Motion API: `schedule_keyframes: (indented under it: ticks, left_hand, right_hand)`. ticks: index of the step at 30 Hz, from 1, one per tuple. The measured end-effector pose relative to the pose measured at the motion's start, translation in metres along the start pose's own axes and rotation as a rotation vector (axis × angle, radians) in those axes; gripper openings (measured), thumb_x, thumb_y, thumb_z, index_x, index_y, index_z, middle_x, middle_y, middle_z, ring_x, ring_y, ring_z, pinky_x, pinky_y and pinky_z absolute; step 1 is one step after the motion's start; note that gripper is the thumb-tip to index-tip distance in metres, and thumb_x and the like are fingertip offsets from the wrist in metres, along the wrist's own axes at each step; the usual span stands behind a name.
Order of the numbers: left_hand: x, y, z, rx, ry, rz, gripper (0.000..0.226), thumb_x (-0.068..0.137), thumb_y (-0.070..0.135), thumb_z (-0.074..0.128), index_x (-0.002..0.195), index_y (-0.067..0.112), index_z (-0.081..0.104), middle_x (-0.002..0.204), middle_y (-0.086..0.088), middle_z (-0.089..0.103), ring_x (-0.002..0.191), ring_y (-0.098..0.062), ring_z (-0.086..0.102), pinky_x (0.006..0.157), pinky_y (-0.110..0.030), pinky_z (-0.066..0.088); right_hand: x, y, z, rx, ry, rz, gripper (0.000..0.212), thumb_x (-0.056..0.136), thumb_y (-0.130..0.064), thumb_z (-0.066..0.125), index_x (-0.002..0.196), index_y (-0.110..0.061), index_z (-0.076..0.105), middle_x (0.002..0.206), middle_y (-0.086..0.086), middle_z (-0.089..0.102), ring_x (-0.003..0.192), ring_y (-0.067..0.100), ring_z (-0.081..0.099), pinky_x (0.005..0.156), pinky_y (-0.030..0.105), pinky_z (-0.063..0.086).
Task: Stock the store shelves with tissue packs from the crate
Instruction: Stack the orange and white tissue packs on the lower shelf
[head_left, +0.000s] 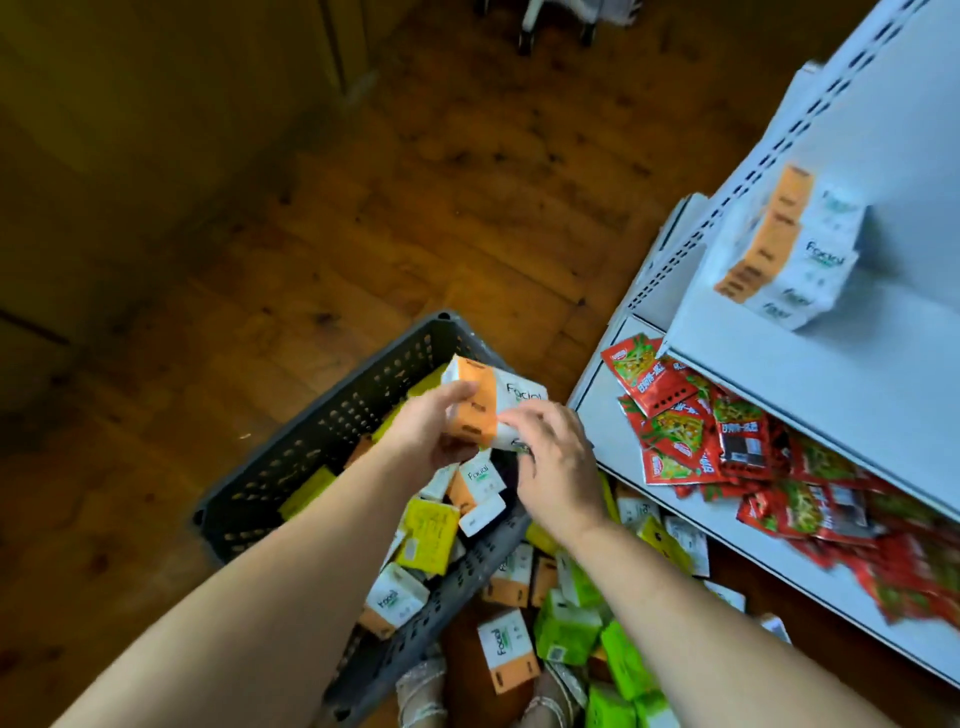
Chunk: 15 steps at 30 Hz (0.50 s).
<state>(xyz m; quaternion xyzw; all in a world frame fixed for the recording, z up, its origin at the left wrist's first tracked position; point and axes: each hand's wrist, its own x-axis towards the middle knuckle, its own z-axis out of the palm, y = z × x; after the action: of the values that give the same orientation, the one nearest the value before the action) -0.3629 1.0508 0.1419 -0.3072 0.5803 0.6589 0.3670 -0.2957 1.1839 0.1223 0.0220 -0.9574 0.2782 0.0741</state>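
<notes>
Both hands hold a white and orange tissue pack (501, 400) marked "Facial" above the dark grey perforated crate (332, 431). My left hand (434, 431) grips its left end from below. My right hand (558, 465) touches its right end with the fingertips. Inside the crate lie several more packs, white and orange (480, 480) and yellow (428, 535). A stack of the same white and orange packs (784, 249) stands on the upper white shelf (779, 353) at the right.
Red snack sachets (727, 447) cover the lower shelf (608, 415). Loose tissue packs, green (566, 629) and white and orange (506, 649), lie on the wooden floor (363, 208) between crate and shelving. My feet show at the bottom edge. Chair legs (556, 26) stand far off.
</notes>
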Motion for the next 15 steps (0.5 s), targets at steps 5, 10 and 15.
schedule_keyframes:
  ticks: [5,10,15]
  left_hand:
    - [-0.019,0.003,0.024,0.101,-0.045,0.128,0.025,0.087,0.010,0.050,0.112,0.006,0.051,0.086,-0.009,0.062,0.068,-0.020,0.061,0.052,-0.026,0.047]
    - [-0.034,0.008,0.053,0.113,-0.109,0.150,0.025,0.083,-0.001,0.044,0.107,0.004,0.050,0.097,-0.014,0.063,0.080,-0.026,0.063,0.060,-0.031,0.052]
    - [-0.056,0.024,0.092,0.185,-0.192,0.195,0.022,0.087,0.000,0.045,0.098,0.013,0.057,0.081,-0.006,0.062,0.066,-0.018,0.060,0.053,-0.024,0.047]
  right_hand:
    - [-0.003,0.002,-0.041,0.446,0.081,0.533,0.048,0.071,0.003,0.064,0.117,-0.010,0.057,0.123,0.008,0.050,0.115,0.018,0.050,0.097,0.017,0.039]
    - [0.000,0.018,-0.078,0.986,0.159,0.987,0.044,0.081,0.005,0.059,0.116,-0.019,0.050,0.108,0.009,0.065,0.094,0.025,0.064,0.075,0.035,0.054]
    - [-0.001,0.036,-0.121,1.014,0.317,0.996,0.031,0.079,0.009,0.061,0.098,-0.016,0.060,0.091,0.003,0.068,0.079,0.021,0.064,0.068,0.030,0.052]
